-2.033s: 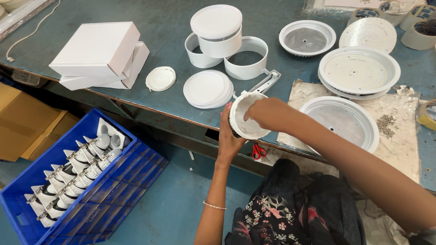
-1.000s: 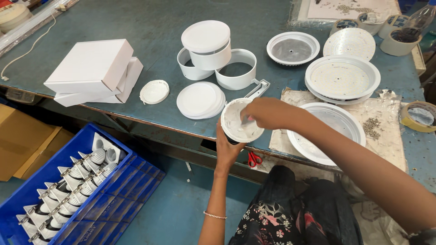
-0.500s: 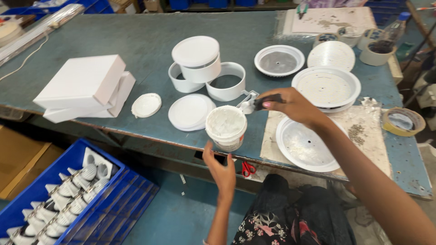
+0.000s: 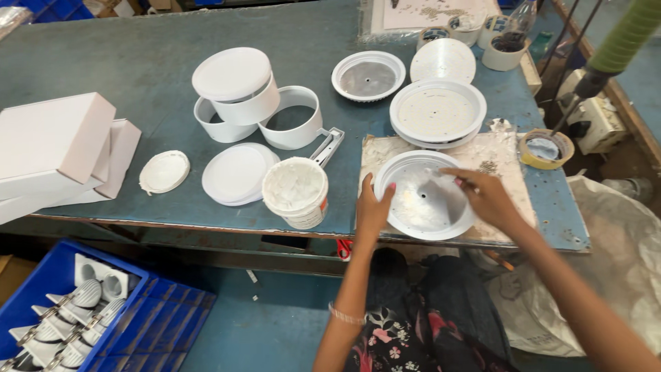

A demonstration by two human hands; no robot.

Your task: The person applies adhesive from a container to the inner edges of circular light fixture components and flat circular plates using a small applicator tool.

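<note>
The left hand point(image 4: 372, 207) is pressing its open palm and spread fingers against the left rim of a round white dish-shaped housing point(image 4: 421, 217), which is lying open side up on a stained sheet point(image 4: 513, 158) at the near edge of the blue-green table point(image 4: 124, 48). The right hand point(image 4: 485, 196) is reaching over the right half of that housing with its fingers pinched together around something thin and small (too slight to identify). Just left of the left hand, a white tub of paste point(image 4: 296, 191) is standing upright without its lid. Behind the housing, 2 similar white housings point(image 4: 437, 114) are sitting stacked, and a roll of yellow tape point(image 4: 546, 148) is lying to the right.
</note>
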